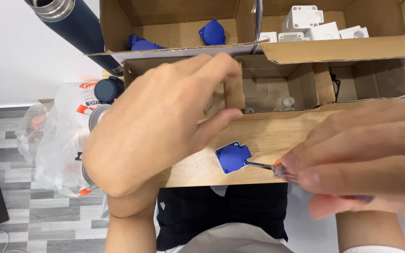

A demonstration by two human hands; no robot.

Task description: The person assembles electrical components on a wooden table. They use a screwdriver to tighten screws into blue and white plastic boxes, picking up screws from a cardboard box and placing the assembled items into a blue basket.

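Small blue square plastic socket cover [233, 158] flat near front edge of light wooden board [268, 136]. Right hand [362, 154] pinched shut on orange-handled screwdriver [277, 168], tip touching cover's right edge. Left hand [160, 122] hovering above board, fingers loosely spread, holding nothing. Cardboard boxes [305, 51] behind
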